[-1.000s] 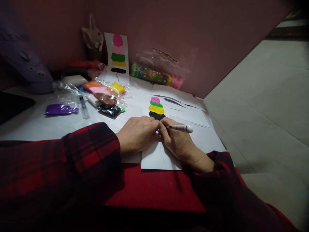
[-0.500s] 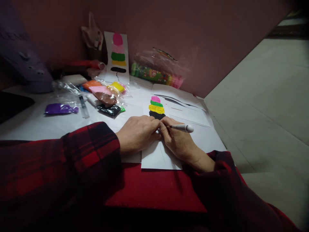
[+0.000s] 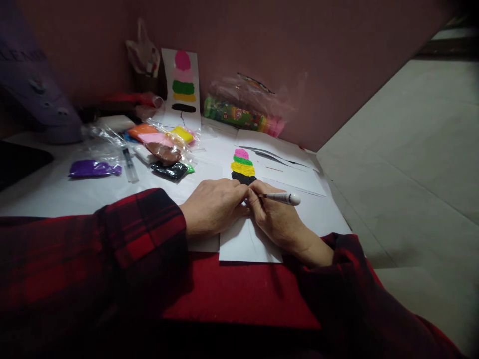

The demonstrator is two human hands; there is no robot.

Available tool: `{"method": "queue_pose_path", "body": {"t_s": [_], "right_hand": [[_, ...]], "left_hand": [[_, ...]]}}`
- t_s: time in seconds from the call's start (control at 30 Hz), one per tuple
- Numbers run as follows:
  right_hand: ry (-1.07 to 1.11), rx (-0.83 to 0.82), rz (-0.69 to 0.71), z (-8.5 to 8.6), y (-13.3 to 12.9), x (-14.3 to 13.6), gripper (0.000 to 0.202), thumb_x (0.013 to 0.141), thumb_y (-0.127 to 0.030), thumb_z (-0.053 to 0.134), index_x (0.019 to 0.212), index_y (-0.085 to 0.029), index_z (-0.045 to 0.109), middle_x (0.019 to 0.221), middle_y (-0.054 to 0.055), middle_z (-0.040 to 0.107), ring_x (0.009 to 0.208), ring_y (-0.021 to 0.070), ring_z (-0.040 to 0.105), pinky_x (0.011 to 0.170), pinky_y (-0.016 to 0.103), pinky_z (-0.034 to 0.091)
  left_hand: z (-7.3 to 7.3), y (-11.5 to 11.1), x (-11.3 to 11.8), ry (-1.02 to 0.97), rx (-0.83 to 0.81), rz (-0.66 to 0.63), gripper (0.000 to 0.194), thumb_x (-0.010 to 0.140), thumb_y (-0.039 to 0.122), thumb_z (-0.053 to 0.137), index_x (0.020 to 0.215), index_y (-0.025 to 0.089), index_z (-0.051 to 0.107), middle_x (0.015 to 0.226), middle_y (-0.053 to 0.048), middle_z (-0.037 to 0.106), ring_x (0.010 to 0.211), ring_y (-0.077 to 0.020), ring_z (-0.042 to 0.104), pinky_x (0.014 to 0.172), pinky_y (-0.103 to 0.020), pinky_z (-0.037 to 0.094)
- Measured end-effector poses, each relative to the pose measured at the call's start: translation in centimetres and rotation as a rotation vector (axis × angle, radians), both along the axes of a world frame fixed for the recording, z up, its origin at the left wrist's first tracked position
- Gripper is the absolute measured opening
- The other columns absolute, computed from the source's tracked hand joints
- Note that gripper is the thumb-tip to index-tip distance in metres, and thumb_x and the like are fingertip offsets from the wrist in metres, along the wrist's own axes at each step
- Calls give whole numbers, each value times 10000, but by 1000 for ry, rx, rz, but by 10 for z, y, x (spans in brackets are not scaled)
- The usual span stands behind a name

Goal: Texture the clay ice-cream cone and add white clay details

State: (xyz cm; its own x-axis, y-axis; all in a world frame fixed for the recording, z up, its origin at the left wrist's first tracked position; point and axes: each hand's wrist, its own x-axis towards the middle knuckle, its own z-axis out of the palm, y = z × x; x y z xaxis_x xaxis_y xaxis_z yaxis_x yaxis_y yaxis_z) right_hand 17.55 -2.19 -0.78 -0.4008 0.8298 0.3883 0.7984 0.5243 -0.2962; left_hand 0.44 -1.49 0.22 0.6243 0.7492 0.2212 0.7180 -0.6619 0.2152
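A white paper sheet (image 3: 239, 249) lies in front of me. On it is a stack of textured clay-like bands (image 3: 243, 169): pink, green, yellow and black from top to bottom. My right hand (image 3: 275, 217) grips a white pen-like tool (image 3: 286, 198), its rounded end pointing right; the tip is hidden by my fingers. Beside it, my left hand (image 3: 215, 204) rests on the paper with curled fingers, thumb side touching the right hand just below the black band. Whatever its fingertips hold, if anything, is out of sight.
Bagged clay lies left, including purple (image 3: 95, 168), black (image 3: 170, 170) and yellow (image 3: 181, 133) pieces, near a clear tube (image 3: 129, 167). A card with coloured bands (image 3: 183, 87) leans against the wall beside a green packet (image 3: 239, 114). A purple container (image 3: 45, 99) stands far left.
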Motion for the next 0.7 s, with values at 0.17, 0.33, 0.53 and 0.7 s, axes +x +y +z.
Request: {"method": "queue_pose_path", "body": {"t_s": [0.17, 0.33, 0.53, 0.7], "right_hand": [[1, -8, -4, 1, -1, 0, 225, 981, -267, 402, 785, -204, 492, 739, 44, 605, 637, 174, 536, 612, 306, 397], [-3, 12, 0, 0, 0, 0, 231, 977, -270, 400, 771, -208, 484, 722, 40, 596, 617, 171, 516, 595, 304, 384], [2, 2, 0, 0, 0, 1, 234, 975, -268, 401, 765, -206, 483, 723, 40, 590, 617, 171, 512, 596, 300, 379], [-3, -6, -3, 1, -1, 0, 224, 976, -256, 403, 777, -200, 488, 731, 40, 590, 627, 172, 522, 606, 298, 377]], "left_hand": [[-1, 0, 0, -8, 4, -4, 206, 938, 339, 536, 976, 150, 611, 954, -77, 683, 899, -237, 637, 728, -333, 455], [-3, 1, -1, -16, 15, -13, 206, 936, 337, 539, 973, 149, 614, 955, -82, 684, 896, -237, 636, 732, -334, 458], [-3, 1, 0, -15, 12, -14, 200, 940, 320, 530, 988, 146, 616, 975, -85, 687, 916, -245, 638, 742, -339, 460], [-2, 1, 0, -1, 18, -10, 199, 947, 319, 527, 997, 149, 616, 982, -80, 687, 917, -242, 640, 741, -339, 460]]}}
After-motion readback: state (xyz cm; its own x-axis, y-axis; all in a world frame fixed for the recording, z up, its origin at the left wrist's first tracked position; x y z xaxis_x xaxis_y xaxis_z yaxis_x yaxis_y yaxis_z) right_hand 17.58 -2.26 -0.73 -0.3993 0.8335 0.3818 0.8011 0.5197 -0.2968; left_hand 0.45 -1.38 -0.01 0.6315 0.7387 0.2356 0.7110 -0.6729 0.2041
